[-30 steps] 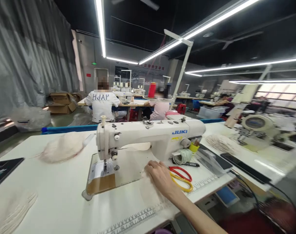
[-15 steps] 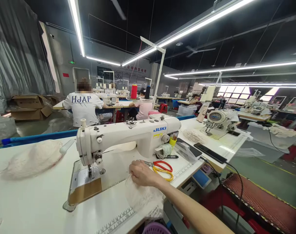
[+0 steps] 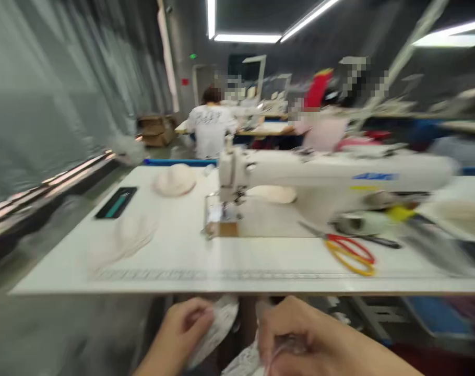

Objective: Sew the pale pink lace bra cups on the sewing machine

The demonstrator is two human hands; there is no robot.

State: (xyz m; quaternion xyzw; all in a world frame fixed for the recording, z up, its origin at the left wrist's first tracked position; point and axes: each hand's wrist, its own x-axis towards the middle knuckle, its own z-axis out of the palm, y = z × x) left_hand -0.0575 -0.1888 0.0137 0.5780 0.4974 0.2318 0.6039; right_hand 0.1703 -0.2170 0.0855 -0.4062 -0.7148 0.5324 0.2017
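Observation:
Below the table's front edge, my left hand (image 3: 188, 326) is curled with its fingers closed on a thin whitish piece with dark print (image 3: 223, 325). My right hand (image 3: 300, 334) is closed too, with a second whitish printed piece (image 3: 243, 362) at its fingers. Blur hides whether these are fabric or plastic, and whether they join. On the table (image 3: 257, 266) above the hands stands a white sewing machine (image 3: 323, 169). Scissors (image 3: 353, 255) with red and yellow handles lie to the right of its needle area.
Cream fabric pieces (image 3: 175, 180) lie on the left of the table, near a black case with a green strip (image 3: 117, 202). A ruler strip (image 3: 175, 274) runs along the front edge. Farther back, a person in a white shirt (image 3: 211, 128) sits at another table.
The view has swung left and down. My right hand has left the tabletop and the bag of pale fabric there, and is now below the edge. My left hand has come into view.

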